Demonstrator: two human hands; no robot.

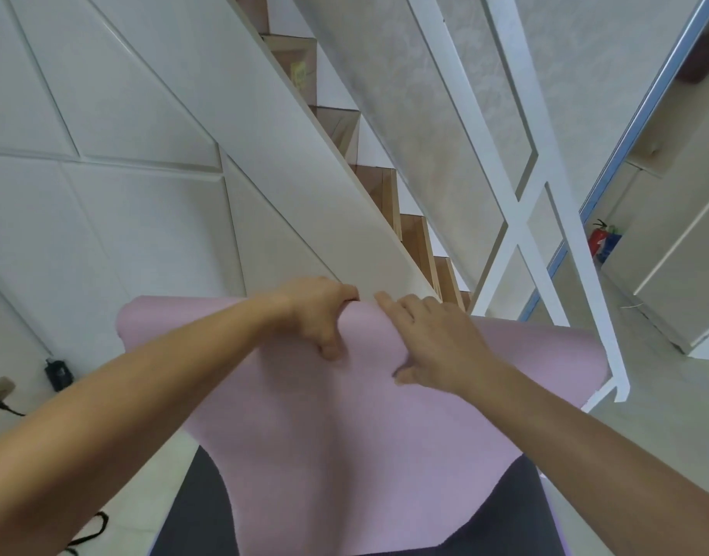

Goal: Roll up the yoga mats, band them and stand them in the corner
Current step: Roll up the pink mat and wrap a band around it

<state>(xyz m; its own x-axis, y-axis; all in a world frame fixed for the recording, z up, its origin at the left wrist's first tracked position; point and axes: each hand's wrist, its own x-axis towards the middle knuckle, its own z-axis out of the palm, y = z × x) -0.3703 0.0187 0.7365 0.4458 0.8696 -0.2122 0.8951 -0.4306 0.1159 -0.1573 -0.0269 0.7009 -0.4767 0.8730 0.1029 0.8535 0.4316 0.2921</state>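
Fig.: pink yoga mat (344,415) held up in front of the person, its top edge level w/ the foot of the staircase (415,238); lower part hangs down over the dark-clad legs (200,511). Left hand (320,315): grip closed on the mat's top edge, fingers curled over the far side, thumb pressed on the near face. Right hand (433,343): grip open, fingers nearly straight and laid flat on the mat just beside the left hand, index tip at the top edge. Both hands near mid-width of the mat. Black strap (87,531) lies on the floor, lower left, apart from the mat.
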